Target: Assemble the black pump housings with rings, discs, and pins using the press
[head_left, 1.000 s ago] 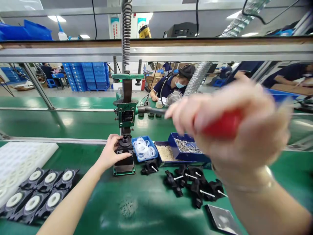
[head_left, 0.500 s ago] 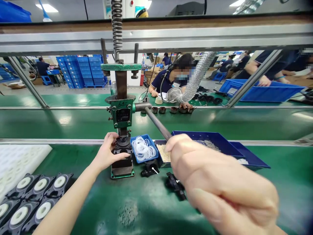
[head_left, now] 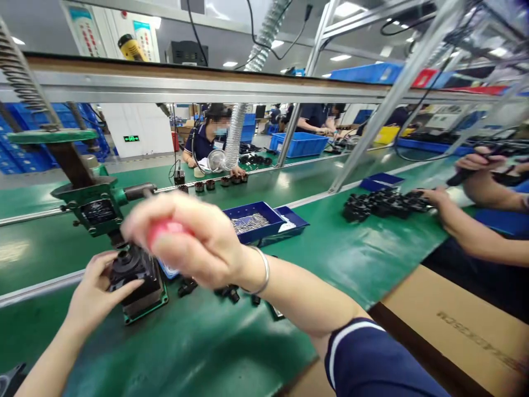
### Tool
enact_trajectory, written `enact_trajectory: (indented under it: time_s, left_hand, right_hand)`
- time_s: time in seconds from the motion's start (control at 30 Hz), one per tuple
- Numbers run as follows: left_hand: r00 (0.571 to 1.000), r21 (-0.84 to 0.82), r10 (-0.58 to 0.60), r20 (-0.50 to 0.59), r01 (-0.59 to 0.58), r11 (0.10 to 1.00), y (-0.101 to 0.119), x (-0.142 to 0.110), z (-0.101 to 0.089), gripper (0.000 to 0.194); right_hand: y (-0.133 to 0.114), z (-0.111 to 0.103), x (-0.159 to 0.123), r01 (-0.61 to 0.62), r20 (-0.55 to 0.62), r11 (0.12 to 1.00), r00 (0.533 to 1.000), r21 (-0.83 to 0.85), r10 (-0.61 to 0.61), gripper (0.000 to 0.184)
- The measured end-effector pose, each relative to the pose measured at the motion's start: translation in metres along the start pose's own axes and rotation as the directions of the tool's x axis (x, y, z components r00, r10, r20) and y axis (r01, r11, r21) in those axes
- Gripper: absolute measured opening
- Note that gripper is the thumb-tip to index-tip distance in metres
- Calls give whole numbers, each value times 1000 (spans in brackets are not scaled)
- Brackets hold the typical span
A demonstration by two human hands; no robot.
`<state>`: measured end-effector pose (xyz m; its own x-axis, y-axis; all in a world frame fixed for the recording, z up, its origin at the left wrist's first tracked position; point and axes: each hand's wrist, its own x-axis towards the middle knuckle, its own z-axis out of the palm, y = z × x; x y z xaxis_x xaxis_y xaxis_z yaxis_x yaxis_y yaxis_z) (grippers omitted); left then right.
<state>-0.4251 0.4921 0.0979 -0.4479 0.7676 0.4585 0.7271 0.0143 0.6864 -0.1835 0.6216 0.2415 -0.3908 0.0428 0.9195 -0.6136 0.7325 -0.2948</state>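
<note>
Room: a factory hall with long assembly lines, metal frames overhead and blue crates at the back.
Bench: a green bench [head_left: 351,259] with a green conveyor strip behind it.
Press: a green hand press [head_left: 97,207] stands at the left on the bench, its lever going toward the right hand.
Black part: a black part [head_left: 134,270] sits on the base of the press, under the ram.
Left hand: the left hand [head_left: 93,292] touches the black part from the left side; its fingers lie loosely on it, not clenched.
Right hand: the right hand [head_left: 194,242] is blurred; its fingers are clenched around the red handle [head_left: 165,229] of the lever.
Trays: a blue tray [head_left: 254,220] with small metal pins is just behind the right hand.
Loose parts: some black pieces [head_left: 227,291] lie on the bench under the right wrist.
Other people: a co-worker's hand [head_left: 433,197] rests beside a heap of black parts [head_left: 380,204] at the right; another person sits across the conveyor.
</note>
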Motion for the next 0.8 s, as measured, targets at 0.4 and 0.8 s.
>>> enact_trajectory:
  time_s: [0.4,0.8]
  left_hand:
    - [955,-161,-104,279,153,975,25,-139,122,44]
    - [974,11,165,156,-169,986,57,-79,89,55]
  right_hand:
    - [140,-118,-109,-533,54,212,295,-819,954,20]
    - [183,-138,-148,-657,8,165,235,-736,972,23]
